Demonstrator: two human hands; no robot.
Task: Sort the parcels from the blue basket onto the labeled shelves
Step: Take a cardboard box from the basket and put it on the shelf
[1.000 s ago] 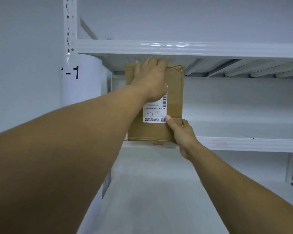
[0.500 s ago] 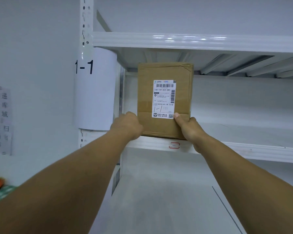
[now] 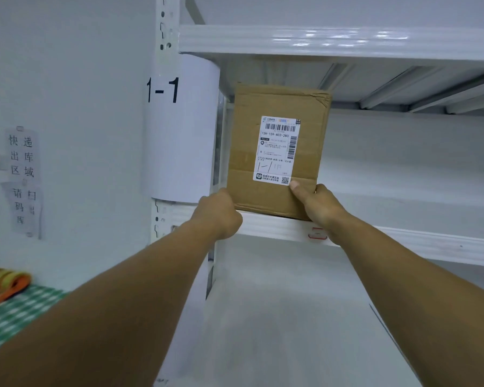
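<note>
A brown cardboard parcel [image 3: 277,152] with a white shipping label stands upright on the white shelf [image 3: 403,241], at its left end beside the paper sign reading 1-1 [image 3: 176,127]. My right hand [image 3: 319,208] grips the parcel's lower right corner, thumb on the front face. Curled at the parcel's lower left corner is my left hand [image 3: 221,213], touching the box edge; its fingers are hidden behind the knuckles. The blue basket is out of view.
The upper shelf [image 3: 319,40] hangs just above the parcel top. A lower shelf [image 3: 291,317] lies beneath my arms. At left, a wall notice [image 3: 23,180] hangs above a green checked cloth [image 3: 11,317] with orange and yellow items [image 3: 6,283].
My left hand came down from the parcel's top to its lower left corner. The parcel now stands on the shelf, and my view has shifted left.
</note>
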